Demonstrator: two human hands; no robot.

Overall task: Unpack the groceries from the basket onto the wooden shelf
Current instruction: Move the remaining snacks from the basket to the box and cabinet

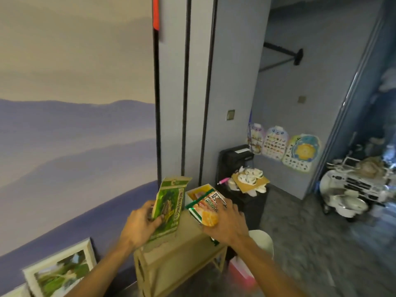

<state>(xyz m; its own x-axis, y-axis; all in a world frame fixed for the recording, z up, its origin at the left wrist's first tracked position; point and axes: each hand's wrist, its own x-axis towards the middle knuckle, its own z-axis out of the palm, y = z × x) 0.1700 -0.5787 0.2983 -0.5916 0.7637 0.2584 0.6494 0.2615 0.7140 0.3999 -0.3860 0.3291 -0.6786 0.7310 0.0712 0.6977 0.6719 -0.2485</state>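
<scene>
A light wooden shelf (171, 260) stands against the mural wall. My left hand (139, 224) grips a green paper bag (169, 206) with a corn picture, held upright on the shelf top. My right hand (229, 224) grips a white and orange food packet (209, 209) with a green edge, tilted over the right part of the shelf top. A white and yellow box (198, 192) stands behind that packet. No basket shows in the view.
A framed picture (62, 273) leans on the wall at lower left. A white bin (262, 241) and a pink bag (241, 273) sit right of the shelf. A black stand with sandals (249, 179) is farther back; a white toy car (355, 191) is at right.
</scene>
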